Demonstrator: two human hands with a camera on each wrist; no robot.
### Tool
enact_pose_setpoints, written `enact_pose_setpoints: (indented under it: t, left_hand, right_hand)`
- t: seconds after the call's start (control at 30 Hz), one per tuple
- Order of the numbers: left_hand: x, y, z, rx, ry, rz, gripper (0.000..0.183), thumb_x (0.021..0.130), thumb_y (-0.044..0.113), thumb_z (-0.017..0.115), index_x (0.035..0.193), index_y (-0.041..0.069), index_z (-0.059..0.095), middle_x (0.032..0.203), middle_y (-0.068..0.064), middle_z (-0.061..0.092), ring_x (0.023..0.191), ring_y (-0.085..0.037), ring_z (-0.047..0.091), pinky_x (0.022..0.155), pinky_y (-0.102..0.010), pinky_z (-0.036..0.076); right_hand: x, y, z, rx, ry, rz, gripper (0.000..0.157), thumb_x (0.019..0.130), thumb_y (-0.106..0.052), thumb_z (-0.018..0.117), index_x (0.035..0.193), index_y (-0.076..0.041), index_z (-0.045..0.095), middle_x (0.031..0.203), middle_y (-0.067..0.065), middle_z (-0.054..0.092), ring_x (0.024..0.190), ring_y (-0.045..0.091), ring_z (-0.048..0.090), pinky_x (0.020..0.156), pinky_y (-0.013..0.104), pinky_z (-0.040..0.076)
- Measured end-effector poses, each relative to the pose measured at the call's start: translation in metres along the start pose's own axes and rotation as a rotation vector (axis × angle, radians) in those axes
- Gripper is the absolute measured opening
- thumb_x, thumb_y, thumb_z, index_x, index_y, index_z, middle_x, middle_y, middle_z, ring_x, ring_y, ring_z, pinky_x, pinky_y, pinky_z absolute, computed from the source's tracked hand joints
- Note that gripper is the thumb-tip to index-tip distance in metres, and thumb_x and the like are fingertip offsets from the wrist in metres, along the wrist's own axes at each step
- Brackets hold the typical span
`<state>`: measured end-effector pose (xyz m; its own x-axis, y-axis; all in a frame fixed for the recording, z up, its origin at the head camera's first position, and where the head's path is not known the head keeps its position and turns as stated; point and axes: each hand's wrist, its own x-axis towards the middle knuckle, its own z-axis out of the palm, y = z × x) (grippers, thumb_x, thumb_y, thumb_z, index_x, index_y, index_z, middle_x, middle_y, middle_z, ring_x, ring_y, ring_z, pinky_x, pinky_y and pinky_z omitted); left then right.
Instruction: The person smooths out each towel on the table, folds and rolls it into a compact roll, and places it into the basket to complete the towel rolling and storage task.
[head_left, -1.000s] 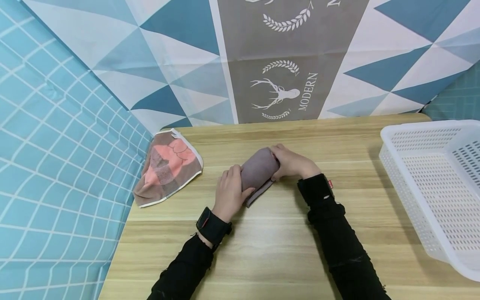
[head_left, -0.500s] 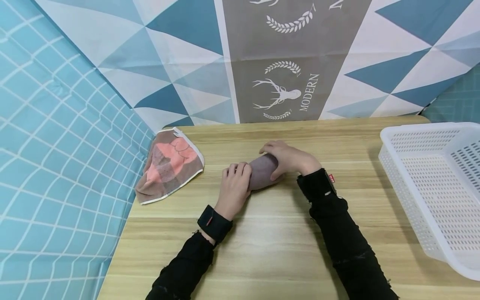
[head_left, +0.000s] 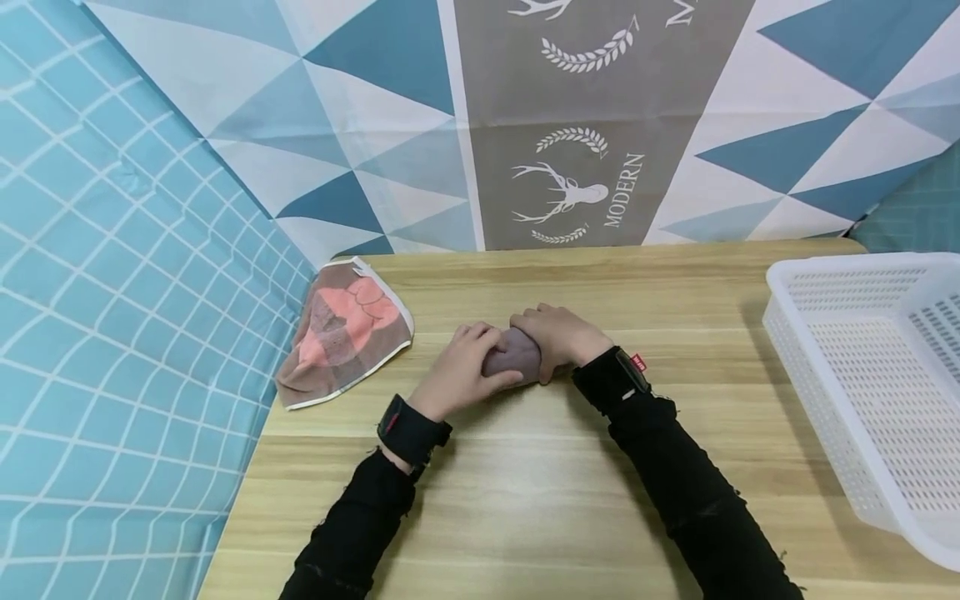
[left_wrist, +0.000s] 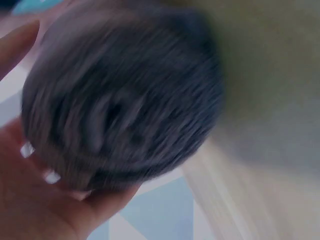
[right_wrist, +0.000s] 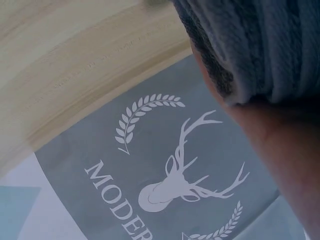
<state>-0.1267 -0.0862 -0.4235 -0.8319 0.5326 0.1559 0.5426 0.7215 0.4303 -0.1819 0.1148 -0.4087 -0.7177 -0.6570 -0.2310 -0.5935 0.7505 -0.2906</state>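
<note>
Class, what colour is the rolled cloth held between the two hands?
The rolled cloth is greyish purple; the head view shows it best.

The head view crops the white basket (head_left: 873, 392); the left-wrist view blurs the cloth roll (left_wrist: 122, 100).

Cloth (right_wrist: 255, 45), grey-blue, folded in layers, touches the right hand (right_wrist: 275, 140) at right. Wooden table (right_wrist: 90, 65) fills the upper left. Grey sheet (right_wrist: 155, 145) bears a white deer head (right_wrist: 170, 190), leaf sprigs (right_wrist: 131, 116) and lettering (right_wrist: 121, 209).
</note>
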Motion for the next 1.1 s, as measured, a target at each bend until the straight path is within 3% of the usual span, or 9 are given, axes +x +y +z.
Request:
enact_pose_setpoints:
  t: [0.07,0.17,0.3,0.37,0.43,0.63,0.83,0.97,1.1]
  left_hand:
    - [0.004,-0.002,-0.009,-0.125,-0.03,-0.046,0.045,0.084,0.039,0.08,0.112,0.011,0.058,0.115,-0.007,0.058,0.106,-0.025,0.053,0.094,-0.04,0.044]
    - [0.01,0.001,-0.018,-0.202,-0.102,-0.168,0.068,0.078,0.039,0.085,0.126,0.005,0.053,0.122,-0.011,0.056,0.111,-0.025,0.055,0.096,-0.04,0.046]
    - [0.022,0.012,-0.021,-0.08,-0.283,-0.274,0.094,0.069,0.047,0.089,0.138,0.0,0.046,0.129,-0.016,0.057,0.114,-0.03,0.059,0.094,-0.046,0.049]
    - [0.028,0.018,-0.019,0.017,-0.362,-0.286,0.095,0.065,0.048,0.09,0.137,0.002,0.048,0.125,-0.016,0.061,0.109,-0.031,0.062,0.089,-0.048,0.051]
    - [0.031,0.023,-0.016,0.094,-0.395,-0.298,0.092,0.062,0.046,0.092,0.133,0.004,0.05,0.117,-0.014,0.065,0.102,-0.03,0.064,0.084,-0.049,0.053]
    - [0.028,0.028,-0.007,0.191,-0.33,-0.296,0.071,0.061,0.033,0.093,0.118,0.008,0.057,0.1,-0.009,0.069,0.087,-0.026,0.067,0.072,-0.046,0.054]
    - [0.029,0.029,-0.002,0.199,-0.306,-0.261,0.068,0.062,0.031,0.092,0.117,0.008,0.059,0.1,-0.008,0.07,0.088,-0.026,0.067,0.071,-0.046,0.054]
    - [0.038,0.035,-0.001,0.184,-0.309,-0.225,0.061,0.064,0.027,0.09,0.115,0.008,0.061,0.098,-0.006,0.07,0.084,-0.023,0.066,0.069,-0.044,0.054]
    - [0.049,0.054,-0.005,0.163,-0.304,-0.18,0.057,0.066,0.023,0.086,0.115,0.007,0.061,0.097,-0.005,0.069,0.081,-0.021,0.064,0.069,-0.041,0.054]
  right_hand:
    - [-0.002,-0.001,0.001,-0.028,0.018,0.002,0.084,0.054,-0.02,0.099,0.125,-0.012,0.055,0.12,0.011,0.062,0.112,0.033,0.055,0.096,0.051,0.046]
    - [-0.004,-0.003,0.002,-0.062,0.045,-0.017,0.085,0.056,-0.022,0.098,0.128,-0.011,0.054,0.123,0.013,0.061,0.113,0.034,0.055,0.094,0.054,0.046]
    - [-0.008,-0.004,0.004,-0.054,0.078,-0.051,0.087,0.058,-0.024,0.097,0.132,-0.011,0.053,0.124,0.013,0.061,0.114,0.035,0.055,0.093,0.054,0.047]
    - [-0.01,-0.003,0.005,-0.027,0.098,-0.061,0.086,0.057,-0.024,0.097,0.13,-0.01,0.054,0.12,0.013,0.062,0.112,0.034,0.056,0.092,0.054,0.047]
    - [-0.012,-0.002,0.007,-0.007,0.119,-0.075,0.084,0.056,-0.025,0.097,0.127,-0.01,0.055,0.115,0.012,0.063,0.109,0.033,0.058,0.093,0.052,0.048]
    - [-0.013,0.001,0.018,0.02,0.177,-0.118,0.072,0.055,-0.03,0.094,0.114,-0.011,0.058,0.1,0.005,0.067,0.096,0.025,0.064,0.089,0.044,0.051]
    - [-0.016,0.006,0.025,0.022,0.198,-0.096,0.071,0.055,-0.032,0.092,0.114,-0.011,0.057,0.099,0.005,0.067,0.093,0.025,0.064,0.085,0.044,0.052]
    - [-0.025,0.014,0.019,0.024,0.171,-0.063,0.062,0.058,-0.03,0.09,0.109,-0.014,0.058,0.098,0.001,0.068,0.091,0.023,0.065,0.081,0.043,0.053]
    - [-0.042,0.022,-0.001,0.001,0.14,-0.044,0.051,0.064,-0.033,0.086,0.104,-0.018,0.059,0.092,-0.003,0.067,0.084,0.019,0.065,0.075,0.042,0.054]
